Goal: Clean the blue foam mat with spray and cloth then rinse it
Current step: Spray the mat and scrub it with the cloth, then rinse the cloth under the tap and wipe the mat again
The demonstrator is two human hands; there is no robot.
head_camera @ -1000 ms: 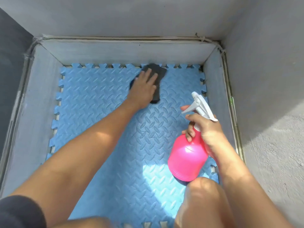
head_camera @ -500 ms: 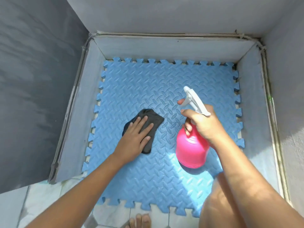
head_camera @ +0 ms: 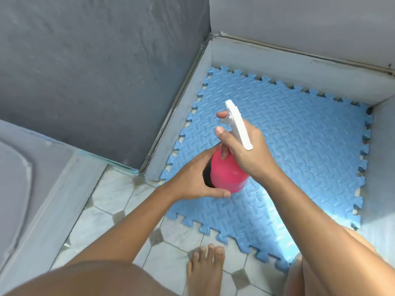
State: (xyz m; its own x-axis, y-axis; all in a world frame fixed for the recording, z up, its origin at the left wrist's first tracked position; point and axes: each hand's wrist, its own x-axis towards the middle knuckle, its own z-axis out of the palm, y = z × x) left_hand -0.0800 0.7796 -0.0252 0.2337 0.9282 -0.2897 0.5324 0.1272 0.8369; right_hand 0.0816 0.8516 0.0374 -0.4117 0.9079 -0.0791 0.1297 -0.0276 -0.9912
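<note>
We have our right hand (head_camera: 248,154) wrapped round the neck of the bottle (head_camera: 226,174), just under its white sprayer (head_camera: 238,124). The forefinger reaches forward beside the trigger and the thumb lies along the near side; the sprayer's back end rests over the back of that hand. The nozzle points up and away from us, toward the far left corner.

Our left hand (head_camera: 192,180) cups the pink belly of the bottle from the left, thumb curled beneath it and fingers over its upper side. A dark cloth (head_camera: 207,176) is pressed between that palm and the bottle; only a sliver of it shows, so how it is folded we cannot tell. Both hands are thus closed on the bottle, which is held in the air, tilted, above the near left part of the mat (head_camera: 299,150).

The mat is blue foam with a raised woven pattern and jigsaw edges. It lies flat in a low recess, its far and left edges close against the pale kerb (head_camera: 183,107), its right edge by another low wall. A bright patch of sun falls on its near part, under our right forearm.

Its near left corner runs out onto the tiles (head_camera: 115,195), pale with small grey diamonds. Our bare foot (head_camera: 205,272) stands on those tiles just before the mat's near edge. A dark grey wall (head_camera: 96,71) rises at the left behind the kerb.
</note>
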